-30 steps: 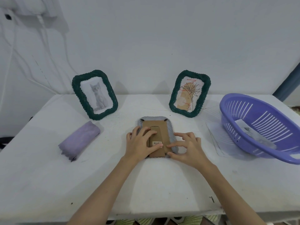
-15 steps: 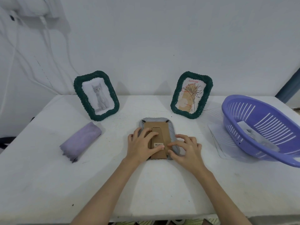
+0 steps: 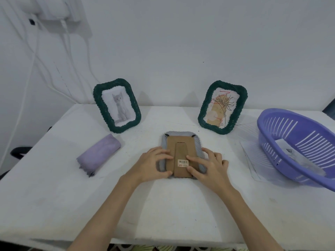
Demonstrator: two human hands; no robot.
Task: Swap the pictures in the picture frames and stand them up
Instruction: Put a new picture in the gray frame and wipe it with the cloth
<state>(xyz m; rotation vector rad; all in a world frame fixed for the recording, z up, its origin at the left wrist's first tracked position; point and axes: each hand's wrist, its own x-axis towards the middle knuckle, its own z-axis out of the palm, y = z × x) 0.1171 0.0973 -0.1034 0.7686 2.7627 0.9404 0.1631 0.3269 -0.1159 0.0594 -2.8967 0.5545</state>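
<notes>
Purple slotted basket [image 3: 297,142] holds a crumpled sheet [image 3: 297,158].

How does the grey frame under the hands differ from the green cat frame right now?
The grey frame lies face down, cardboard back up; the green cat frame stands upright showing its picture. The grey one is touched by the left hand and right hand; the green one stands untouched near the wall. Both have woven-looking rims.
</notes>
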